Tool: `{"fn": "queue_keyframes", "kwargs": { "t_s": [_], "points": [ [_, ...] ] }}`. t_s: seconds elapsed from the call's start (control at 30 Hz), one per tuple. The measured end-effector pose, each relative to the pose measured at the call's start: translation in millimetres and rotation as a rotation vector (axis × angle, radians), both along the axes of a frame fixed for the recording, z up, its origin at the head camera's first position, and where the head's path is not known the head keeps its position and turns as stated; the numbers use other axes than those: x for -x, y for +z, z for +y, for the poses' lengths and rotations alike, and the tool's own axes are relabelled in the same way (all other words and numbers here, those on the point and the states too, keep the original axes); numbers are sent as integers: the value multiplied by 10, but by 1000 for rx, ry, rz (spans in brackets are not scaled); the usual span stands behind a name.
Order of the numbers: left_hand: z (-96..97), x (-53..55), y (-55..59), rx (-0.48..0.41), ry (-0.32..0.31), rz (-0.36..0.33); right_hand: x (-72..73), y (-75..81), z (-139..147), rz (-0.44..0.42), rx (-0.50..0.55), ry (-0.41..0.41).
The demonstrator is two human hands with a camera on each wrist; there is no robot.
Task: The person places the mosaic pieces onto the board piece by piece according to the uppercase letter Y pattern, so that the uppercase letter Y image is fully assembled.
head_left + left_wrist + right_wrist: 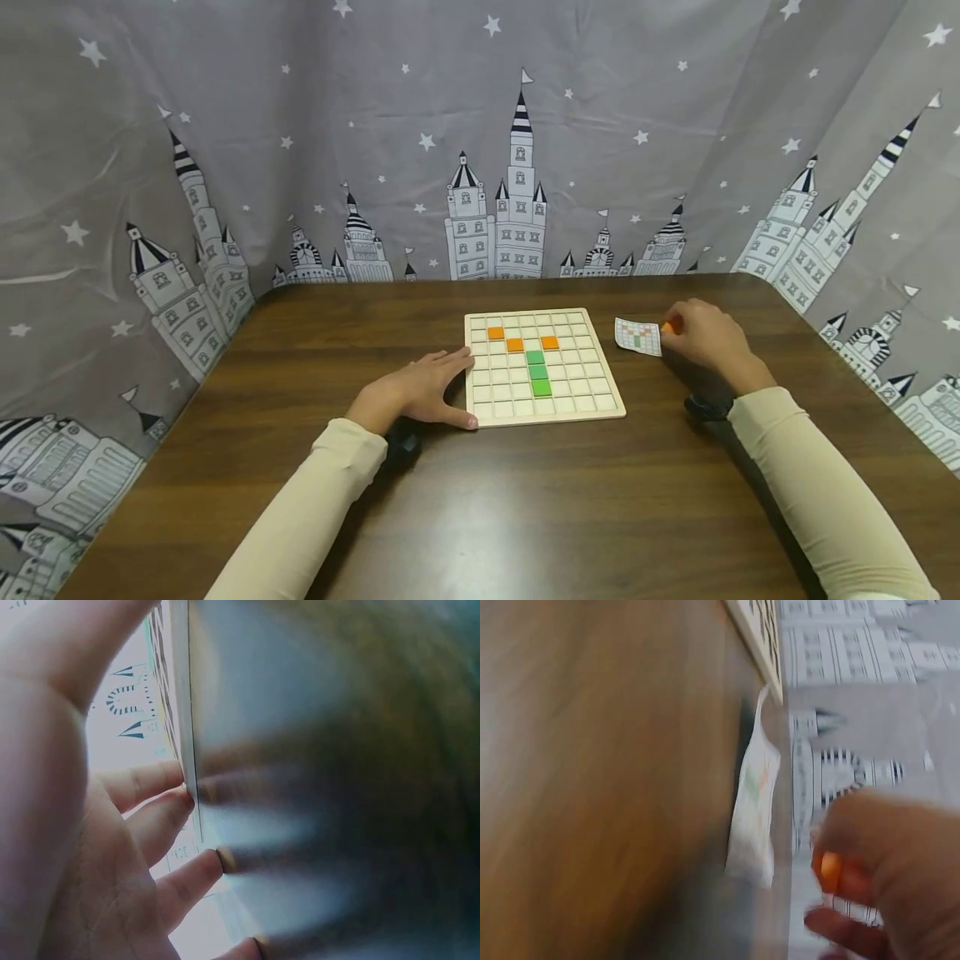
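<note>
A pale wooden grid board (487, 410) lies on the table. Three orange tiles (550, 342) sit in its upper part, with three green tiles (538, 372) in a column below them. My left hand (429, 387) rests at the board's left edge, fingers spread and fingertips touching the rim, as the left wrist view also shows. To the right of the board, my right hand (707, 335) pinches a small orange tile (830, 871) between thumb and fingers. Just left of that hand lies a curled paper card (638, 337) printed with a coloured grid pattern.
The brown wooden table (510, 500) extends around the board on all sides. Behind it hangs a grey curtain (390, 108) with printed castles and stars. Dark wrist cameras (707, 407) sit under both wrists, close to the tabletop.
</note>
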State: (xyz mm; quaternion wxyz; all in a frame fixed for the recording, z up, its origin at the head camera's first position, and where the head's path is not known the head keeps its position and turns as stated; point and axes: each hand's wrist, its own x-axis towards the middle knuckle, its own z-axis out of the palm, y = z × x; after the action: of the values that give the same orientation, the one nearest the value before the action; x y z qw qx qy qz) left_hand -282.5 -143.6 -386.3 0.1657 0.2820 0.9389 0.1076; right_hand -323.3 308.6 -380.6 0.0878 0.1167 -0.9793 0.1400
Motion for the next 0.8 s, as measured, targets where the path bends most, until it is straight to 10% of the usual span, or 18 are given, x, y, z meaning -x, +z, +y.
{"fn": "queue_keyframes", "kwargs": {
  "t_s": [0.37, 0.8],
  "points": [
    [4, -27, 8, -2, 4, -7, 455, -14, -1006, -11, 93, 517],
    [0, -42, -2, -3, 13, -3, 614, -118, -1228, -121, 70, 531]
  ]
}}
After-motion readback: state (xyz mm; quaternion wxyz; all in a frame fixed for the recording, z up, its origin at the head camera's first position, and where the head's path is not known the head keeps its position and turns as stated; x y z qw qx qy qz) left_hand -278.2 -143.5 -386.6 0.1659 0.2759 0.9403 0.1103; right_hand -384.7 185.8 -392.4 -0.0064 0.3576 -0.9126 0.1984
